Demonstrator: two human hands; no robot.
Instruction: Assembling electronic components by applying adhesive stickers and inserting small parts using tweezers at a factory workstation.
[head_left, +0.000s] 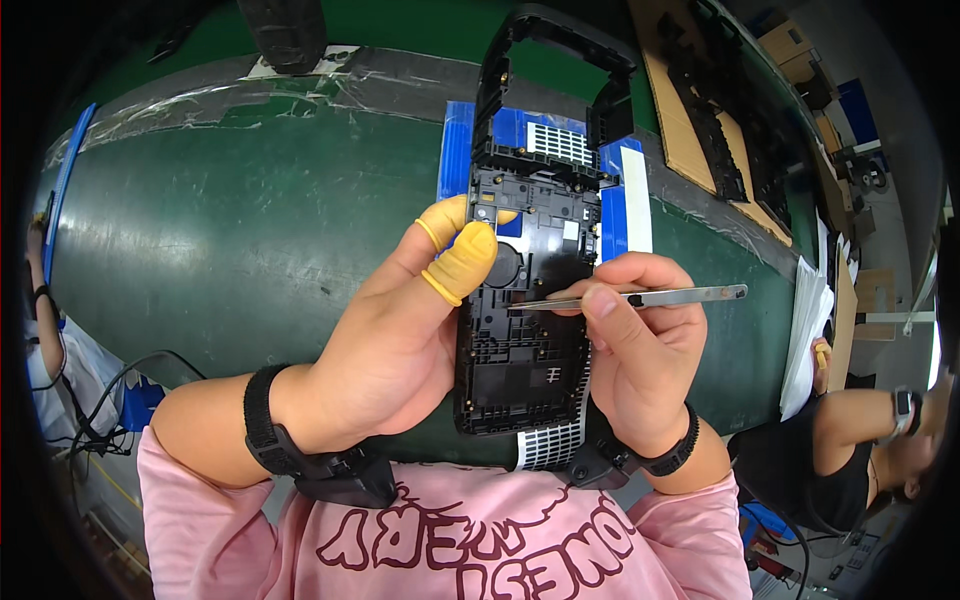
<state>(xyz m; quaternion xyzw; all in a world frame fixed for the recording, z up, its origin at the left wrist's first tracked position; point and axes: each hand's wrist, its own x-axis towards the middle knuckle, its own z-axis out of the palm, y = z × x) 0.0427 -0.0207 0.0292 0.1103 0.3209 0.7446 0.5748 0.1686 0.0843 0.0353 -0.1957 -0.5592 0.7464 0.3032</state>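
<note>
My left hand (400,310), with yellow finger cots on thumb and forefinger, grips the left edge of a long black plastic housing (540,365). The housing has an open frame at its far end and ribs and small brass-coloured inserts along its inside. In my right hand (645,345) is a pair of metal tweezers (690,296), pinched between thumb and fingers. Their tips reach left over the middle of the housing, close to its inner face; whether they hold anything is too small to tell. Below the round recess, the tips point at the ribbed left part.
A blue board (458,150) and white-celled label sheets (560,143) lie behind the housing on the green table (250,220). At far right, cardboard (690,130) carries black parts. White papers (805,330) hang at the right edge. Another person (850,440) is at right, another at far left.
</note>
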